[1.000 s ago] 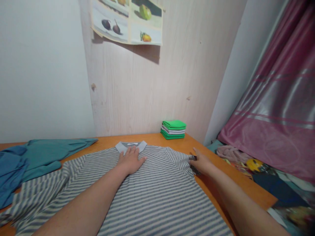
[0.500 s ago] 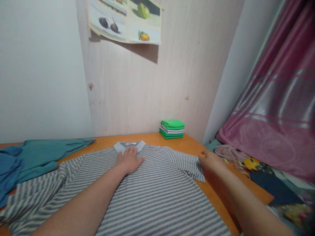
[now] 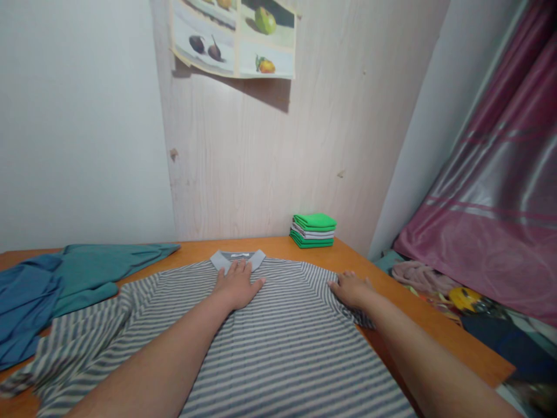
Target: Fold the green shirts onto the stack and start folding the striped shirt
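Observation:
A grey-and-white striped polo shirt (image 3: 278, 342) lies spread out on an orange-brown table (image 3: 435, 313), its light grey collar (image 3: 221, 262) at the far side. Just below the collar, my left hand (image 3: 237, 284) rests flat on the shirt with its fingers spread. My right hand (image 3: 351, 288) lies on the sleeve at the right, fingers apart and palm down, hiding part of that sleeve. The other sleeve (image 3: 82, 325) stretches out to the left with some creases.
Folded green and white cloths (image 3: 313, 230) are stacked at the back by the wall. Teal clothing (image 3: 104, 267) and a blue garment (image 3: 26, 302) lie crumpled at the left. Past the table's right edge are a pink curtain (image 3: 491, 232) and a heap of mixed items (image 3: 465, 299).
My right hand has let go of the sleeve's outer edge and moved inward, now lying flat on the sleeve. My left hand stays below the collar. The view has shifted slightly left.

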`<state>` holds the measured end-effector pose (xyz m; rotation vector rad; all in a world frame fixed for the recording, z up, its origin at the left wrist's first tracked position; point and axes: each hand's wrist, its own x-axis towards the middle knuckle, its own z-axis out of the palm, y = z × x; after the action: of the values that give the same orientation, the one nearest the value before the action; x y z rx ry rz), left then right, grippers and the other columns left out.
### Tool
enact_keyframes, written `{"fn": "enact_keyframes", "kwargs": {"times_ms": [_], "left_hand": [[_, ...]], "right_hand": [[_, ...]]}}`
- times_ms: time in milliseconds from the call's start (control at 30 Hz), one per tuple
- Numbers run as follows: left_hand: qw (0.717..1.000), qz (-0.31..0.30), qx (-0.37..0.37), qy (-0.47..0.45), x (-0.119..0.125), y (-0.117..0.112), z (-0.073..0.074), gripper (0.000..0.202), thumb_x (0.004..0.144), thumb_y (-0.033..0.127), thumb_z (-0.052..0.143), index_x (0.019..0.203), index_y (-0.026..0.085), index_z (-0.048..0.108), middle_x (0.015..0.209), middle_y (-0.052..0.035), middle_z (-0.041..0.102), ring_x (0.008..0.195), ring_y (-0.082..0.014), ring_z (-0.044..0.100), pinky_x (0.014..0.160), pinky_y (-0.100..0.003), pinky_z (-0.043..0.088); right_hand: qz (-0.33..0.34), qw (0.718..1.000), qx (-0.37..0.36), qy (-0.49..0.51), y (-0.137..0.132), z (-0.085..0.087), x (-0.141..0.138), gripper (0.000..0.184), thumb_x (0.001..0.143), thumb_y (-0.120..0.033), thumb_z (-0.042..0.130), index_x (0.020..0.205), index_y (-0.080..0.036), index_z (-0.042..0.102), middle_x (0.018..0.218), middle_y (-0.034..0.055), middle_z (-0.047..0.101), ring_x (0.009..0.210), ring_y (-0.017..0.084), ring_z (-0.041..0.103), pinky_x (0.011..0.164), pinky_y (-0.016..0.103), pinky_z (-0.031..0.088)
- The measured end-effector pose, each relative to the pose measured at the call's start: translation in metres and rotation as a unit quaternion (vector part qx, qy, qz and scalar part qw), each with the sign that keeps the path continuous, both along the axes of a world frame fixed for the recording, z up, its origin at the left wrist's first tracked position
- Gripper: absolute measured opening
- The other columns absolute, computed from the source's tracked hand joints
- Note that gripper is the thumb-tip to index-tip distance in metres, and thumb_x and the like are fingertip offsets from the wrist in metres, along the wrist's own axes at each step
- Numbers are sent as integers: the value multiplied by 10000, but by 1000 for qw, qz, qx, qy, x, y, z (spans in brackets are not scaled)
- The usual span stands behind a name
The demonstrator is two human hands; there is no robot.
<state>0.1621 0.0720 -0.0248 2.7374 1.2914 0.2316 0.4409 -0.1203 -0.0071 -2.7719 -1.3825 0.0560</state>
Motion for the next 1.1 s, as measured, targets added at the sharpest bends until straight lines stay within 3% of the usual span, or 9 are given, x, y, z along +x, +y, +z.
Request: {"fn": "enact_keyframes", "kwargs": {"times_ms": [100, 267, 333, 467, 533, 733, 800, 933, 1100], "left_hand": [[1000, 1, -1, 1, 0, -1, 0, 873, 899, 757, 213, 1554, 192, 331, 1658, -117, 186, 1527, -344, 146, 1175, -634, 149], [1000, 3, -6, 2, 0, -3, 3, 863, 901, 753, 209, 1557, 205, 321, 1661, -118, 175, 1529, -344, 134, 1175, -644, 134], [1000, 5, -9, 2, 0, -4, 3, 876, 898, 757, 210, 1562, 196, 309, 1661, -120, 166, 1531, -344, 127, 1178, -643, 127], [1000, 5, -11, 0, 0, -6, 4, 884, 898, 757, 206, 1567, 187, 298, 1662, -118, 162, 1531, -344, 123, 1181, -641, 124], [1000, 3, -13, 0, 0, -7, 4, 892, 896, 761, 199, 1569, 182, 294, 1661, -120, 161, 1530, -345, 127, 1181, -644, 122], [1000, 5, -12, -1, -1, -8, 4, 902, 893, 766, 198, 1566, 173, 299, 1665, -114, 146, 1535, -334, 110, 1185, -640, 121], [1000, 4, -13, -1, -1, -8, 4, 899, 896, 764, 190, 1566, 175, 299, 1665, -111, 145, 1536, -329, 105, 1188, -632, 124], [1000, 3, -14, -3, -2, -7, 2, 918, 884, 781, 210, 1563, 170, 304, 1667, -114, 139, 1537, -335, 91, 1192, -619, 127], [1000, 0, -18, -11, -1, -7, 3, 877, 901, 749, 229, 1558, 175, 314, 1660, -127, 171, 1532, -343, 117, 1188, -625, 126]], "right_hand": [[44, 999, 5, -2, 22, 10, -15, 633, 980, -530, 313, 1379, -105, 560, 1523, 218, 447, 1432, 380, 363, 1135, 584, 268], [127, 992, 16, 9, 55, 7, -49, 676, 999, -536, 272, 1540, -139, 356, 1622, 136, 313, 1500, 262, 259, 1185, 420, 240], [126, 992, 10, 12, 61, 3, -56, 700, 989, -564, 283, 1539, -137, 359, 1615, 143, 326, 1496, 276, 268, 1187, 464, 225], [73, 997, 8, 6, 72, 3, -61, 729, 974, -595, 262, 1398, -71, 541, 1476, 259, 488, 1390, 397, 418, 1130, 639, 212], [74, 997, 18, 4, 81, 6, -66, 697, 982, -565, 255, 1353, -71, 577, 1435, 265, 527, 1370, 396, 441, 1125, 636, 218], [164, 985, 40, 21, 109, 2, -96, 671, 1005, -528, 244, 1531, -128, 360, 1626, 134, 305, 1506, 257, 234, 1190, 439, 209], [170, 984, 33, 32, 115, -3, -102, 719, 990, -581, 267, 1544, -130, 338, 1634, 137, 282, 1510, 270, 224, 1197, 462, 188], [138, 989, 36, 34, 122, -7, -107, 747, 992, -565, 233, 1520, -52, 359, 1602, 231, 303, 1492, 360, 242, 1174, 604, 129], [179, 982, 40, 39, 127, -8, -112, 666, 1006, -518, 233, 1560, -156, 301, 1650, 116, 245, 1526, 271, 164, 1203, 529, 121]]}}
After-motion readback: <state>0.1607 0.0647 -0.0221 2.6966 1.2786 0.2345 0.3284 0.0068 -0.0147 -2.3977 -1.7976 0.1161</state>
